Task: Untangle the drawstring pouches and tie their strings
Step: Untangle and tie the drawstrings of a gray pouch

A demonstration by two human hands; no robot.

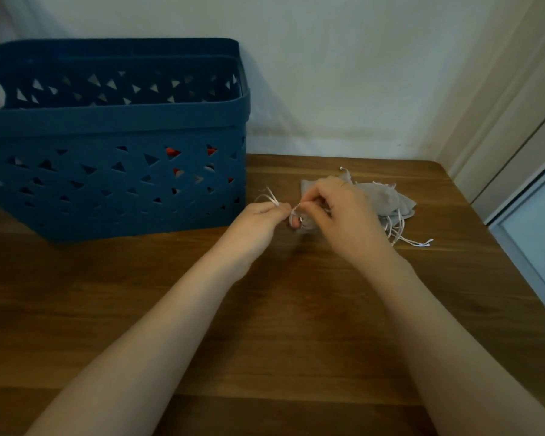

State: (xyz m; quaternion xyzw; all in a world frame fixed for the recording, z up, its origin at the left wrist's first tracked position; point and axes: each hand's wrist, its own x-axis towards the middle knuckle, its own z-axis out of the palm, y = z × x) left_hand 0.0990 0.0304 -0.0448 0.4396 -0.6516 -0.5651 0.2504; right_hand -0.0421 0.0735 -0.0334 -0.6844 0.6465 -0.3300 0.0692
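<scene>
Both bare forearms stretched forward, converging. Left hand [258, 220] curled, knuckles up, pinching white string [272, 198] between thumb and fingers. Right hand [343, 212] arched just beside it, fingertips pinched on the same string.

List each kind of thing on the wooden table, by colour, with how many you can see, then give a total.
Dark blue perforated plastic basket: 1
Heap of grey fabric drawstring pouches, single pouches not countable: 1
Bare hands, left hand and right hand, each pinching thin white string: 2
Total: 4
</scene>
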